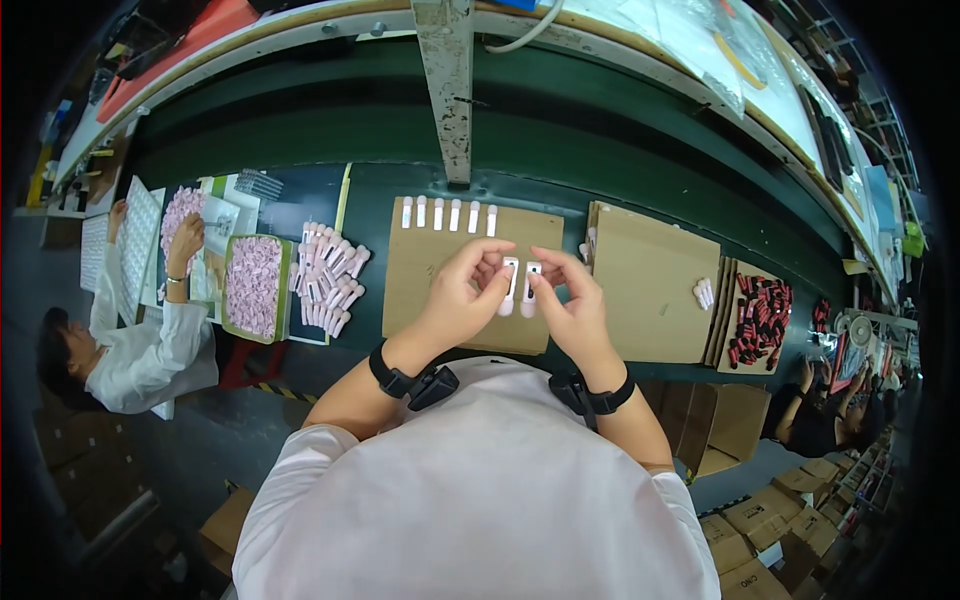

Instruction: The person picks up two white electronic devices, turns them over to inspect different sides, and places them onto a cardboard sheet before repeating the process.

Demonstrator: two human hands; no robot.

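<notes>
My left hand [462, 295] pinches a small white-and-pink tube [508, 285] with a dark window on its side. Beside it, my right hand [575, 305] grips a second, similar tube [531, 288], upright and parallel to the first with a narrow gap between. Both are held above a brown cardboard sheet [408, 290]. Along the sheet's far edge lies a spaced row of several like tubes [438, 215], pink rounded ends pointing away from me. A loose pile of the same tubes [328, 280] lies left of the sheet.
A green-rimmed tray [228, 290] of small pink parts stands left, near a co-worker [150, 350]. To the right are stacked cardboard sheets [655, 285] with a few tubes [704, 293], then red-and-black pieces [757, 318]. A metal post [445, 90] rises beyond the sheet.
</notes>
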